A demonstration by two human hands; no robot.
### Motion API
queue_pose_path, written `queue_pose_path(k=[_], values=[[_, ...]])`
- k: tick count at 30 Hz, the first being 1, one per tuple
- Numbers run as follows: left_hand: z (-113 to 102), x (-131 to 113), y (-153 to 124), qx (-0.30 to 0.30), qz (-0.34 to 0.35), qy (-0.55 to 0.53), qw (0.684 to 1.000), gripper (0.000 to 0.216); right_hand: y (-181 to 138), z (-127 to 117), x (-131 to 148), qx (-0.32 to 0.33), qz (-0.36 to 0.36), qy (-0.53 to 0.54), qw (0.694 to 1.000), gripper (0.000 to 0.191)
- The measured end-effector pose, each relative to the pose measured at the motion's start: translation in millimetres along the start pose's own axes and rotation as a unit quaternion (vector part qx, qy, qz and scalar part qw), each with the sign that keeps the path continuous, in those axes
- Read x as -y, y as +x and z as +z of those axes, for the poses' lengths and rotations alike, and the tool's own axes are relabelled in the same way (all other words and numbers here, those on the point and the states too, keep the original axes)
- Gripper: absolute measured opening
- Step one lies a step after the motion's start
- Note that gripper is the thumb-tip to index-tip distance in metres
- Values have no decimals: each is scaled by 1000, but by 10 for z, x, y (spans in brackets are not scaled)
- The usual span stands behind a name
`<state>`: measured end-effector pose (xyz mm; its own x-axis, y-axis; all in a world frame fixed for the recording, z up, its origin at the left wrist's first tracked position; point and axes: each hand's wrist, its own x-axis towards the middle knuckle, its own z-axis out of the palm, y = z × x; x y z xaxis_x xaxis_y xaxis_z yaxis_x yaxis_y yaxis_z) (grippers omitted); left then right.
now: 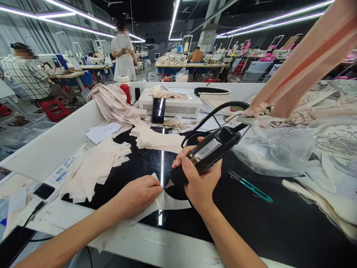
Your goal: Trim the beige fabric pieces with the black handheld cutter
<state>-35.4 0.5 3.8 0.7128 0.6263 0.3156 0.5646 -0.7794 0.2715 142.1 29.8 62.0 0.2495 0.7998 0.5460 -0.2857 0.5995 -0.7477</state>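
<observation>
My right hand (199, 178) is wrapped round a black corded hand tool (208, 152), its pointed tip down near the edge of a pale fabric piece (173, 203) on the glossy black worktop (279, 219). My left hand (139, 193) lies on that fabric piece just left of the tip, fingers curled and pressing it flat. The tool's black cable (214, 111) loops up and back toward the rear of the table.
A stack of cut pale fabric pieces (95, 167) lies to the left, more (156, 137) behind. Teal thread snips (251, 186) and a clear plastic bag (276, 149) lie to the right. A phone (158, 110) leans on a white box (173, 104). Other people work at tables beyond.
</observation>
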Motion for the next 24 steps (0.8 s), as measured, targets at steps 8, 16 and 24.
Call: queue_pose_path(k=[8,16,24], values=[[0,12,-101,-17,-14,-35,999,30,-26,75,-23,2,17,14,1000,36],[-33,-17,-117,-6,-9,-27,1000,29,-63,96,-34,11,20,14,1000,37],[-25,1,-155,16,-11,-12,1000,31,-56,90,-16,0,33,-17,999,29]])
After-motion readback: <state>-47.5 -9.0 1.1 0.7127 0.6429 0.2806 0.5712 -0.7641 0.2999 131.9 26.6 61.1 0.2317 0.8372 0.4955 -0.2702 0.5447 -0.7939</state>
